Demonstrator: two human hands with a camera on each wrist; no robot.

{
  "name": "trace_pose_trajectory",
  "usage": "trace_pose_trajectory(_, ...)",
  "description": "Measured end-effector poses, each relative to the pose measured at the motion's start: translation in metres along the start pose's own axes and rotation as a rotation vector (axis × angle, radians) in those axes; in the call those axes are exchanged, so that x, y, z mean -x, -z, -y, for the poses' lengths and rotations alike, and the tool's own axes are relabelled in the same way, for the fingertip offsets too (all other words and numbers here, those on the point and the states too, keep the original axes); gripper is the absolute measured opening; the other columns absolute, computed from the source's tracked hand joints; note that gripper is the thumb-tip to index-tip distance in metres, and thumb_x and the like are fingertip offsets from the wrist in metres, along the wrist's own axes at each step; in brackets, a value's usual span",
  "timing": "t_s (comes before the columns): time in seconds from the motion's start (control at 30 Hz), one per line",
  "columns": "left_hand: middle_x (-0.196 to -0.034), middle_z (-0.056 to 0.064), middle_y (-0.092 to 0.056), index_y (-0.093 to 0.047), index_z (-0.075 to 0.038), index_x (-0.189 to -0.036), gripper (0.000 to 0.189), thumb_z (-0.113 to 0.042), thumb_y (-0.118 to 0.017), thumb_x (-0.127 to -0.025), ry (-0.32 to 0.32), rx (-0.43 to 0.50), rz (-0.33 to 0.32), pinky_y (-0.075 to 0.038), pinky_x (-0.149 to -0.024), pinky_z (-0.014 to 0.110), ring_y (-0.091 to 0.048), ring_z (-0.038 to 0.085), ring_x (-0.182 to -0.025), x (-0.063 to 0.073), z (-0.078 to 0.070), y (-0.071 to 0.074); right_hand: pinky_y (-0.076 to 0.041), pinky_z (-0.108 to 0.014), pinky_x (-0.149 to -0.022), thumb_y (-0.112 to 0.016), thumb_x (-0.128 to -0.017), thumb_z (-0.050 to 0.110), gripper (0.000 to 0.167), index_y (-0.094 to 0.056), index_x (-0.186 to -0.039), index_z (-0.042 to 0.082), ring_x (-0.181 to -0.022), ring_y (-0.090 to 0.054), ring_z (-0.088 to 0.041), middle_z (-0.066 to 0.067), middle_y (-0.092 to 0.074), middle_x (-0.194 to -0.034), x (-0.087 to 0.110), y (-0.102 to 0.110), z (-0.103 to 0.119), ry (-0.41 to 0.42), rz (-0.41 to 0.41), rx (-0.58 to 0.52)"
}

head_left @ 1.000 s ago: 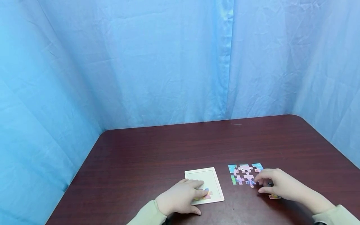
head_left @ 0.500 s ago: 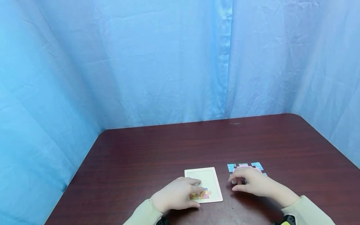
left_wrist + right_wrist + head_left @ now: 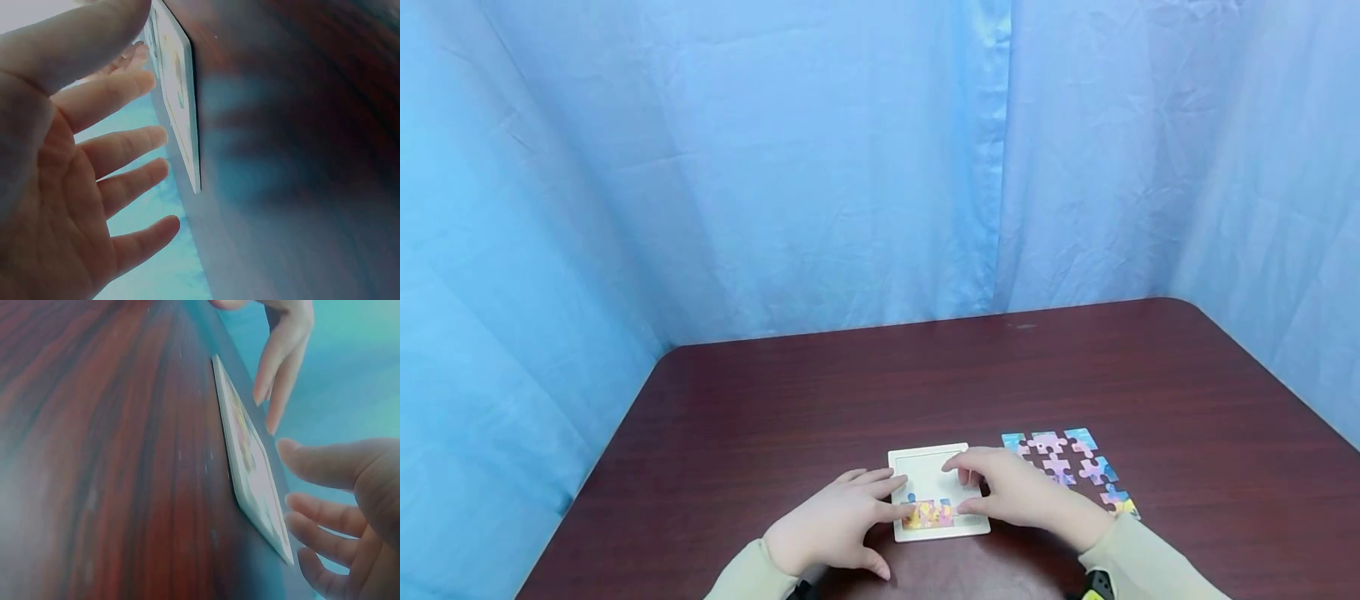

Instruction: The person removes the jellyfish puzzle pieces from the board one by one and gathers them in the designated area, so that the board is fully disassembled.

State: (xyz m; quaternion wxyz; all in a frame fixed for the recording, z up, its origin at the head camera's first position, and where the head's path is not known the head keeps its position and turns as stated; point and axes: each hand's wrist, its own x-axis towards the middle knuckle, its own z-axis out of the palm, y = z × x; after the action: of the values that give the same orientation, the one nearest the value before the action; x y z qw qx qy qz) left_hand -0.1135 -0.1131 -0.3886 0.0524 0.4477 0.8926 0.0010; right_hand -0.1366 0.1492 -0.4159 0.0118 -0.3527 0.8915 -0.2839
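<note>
A small cream puzzle tray [image 3: 927, 458] lies on the table. Joined jigsaw pieces [image 3: 928, 514], yellow and pink with blue bits, fill part of its near edge. My left hand [image 3: 838, 518] is spread at the tray's left side, its index fingertip over or on those pieces; in the left wrist view the fingers are straight and apart. Over the tray's right part is my right hand [image 3: 1015, 487], fingers bent and thumb apart from them. No piece shows between thumb and fingers in the right wrist view.
Several loose jigsaw pieces [image 3: 1060, 468], pink, blue and yellow, lie right of the tray, partly behind the right forearm. The dark red-brown table [image 3: 790, 400] has rounded far corners. Blue curtains [image 3: 827, 167] stand around it.
My right hand has moved left from the loose pieces to above the tray. My left hand has shifted slightly left, its fingers more spread, showing more of the pieces in the tray.
</note>
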Motion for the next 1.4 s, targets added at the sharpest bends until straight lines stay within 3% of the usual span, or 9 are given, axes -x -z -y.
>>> trace_pose_trajectory(0.3,-0.145,0.007,-0.045,-0.057,-0.025,-0.133,0.063,-0.048,-0.072,-0.076,0.06,0.041,0.049,-0.038,-0.103,0.048,-0.035,0.02,-0.139,0.002,-0.001,-0.004,-0.044,-0.024,-0.069,-0.079,-0.072,0.029,0.041,-0.065,-0.107,0.011,-0.075,-0.049,-0.003,0.009,-0.057,-0.082,-0.012,-0.012,0.009,-0.003,0.014,0.03)
trace_pose_trajectory(0.93,-0.148,0.006,-0.041,-0.053,-0.027,-0.136,0.076,-0.051,-0.076,-0.068,0.106,0.026,0.041,-0.04,-0.101,0.045,-0.041,0.022,-0.135,0.004,-0.003,-0.013,-0.043,-0.022,-0.065,-0.082,-0.065,0.019,0.03,-0.068,-0.091,0.015,-0.07,-0.047,0.0,0.011,-0.055,-0.078,-0.02,-0.018,0.017,0.008,0.067,0.066)
trace_pose_trajectory(1.4,-0.147,0.007,-0.042,-0.054,-0.025,-0.135,0.076,-0.05,-0.078,-0.067,0.116,0.033,0.033,-0.041,-0.099,0.044,-0.042,0.024,-0.134,0.005,-0.005,-0.011,-0.042,-0.019,-0.063,-0.082,-0.062,0.014,0.024,-0.067,-0.081,0.015,-0.068,-0.047,0.002,0.011,-0.054,-0.072,-0.02,-0.022,0.018,-0.018,0.048,-0.002)
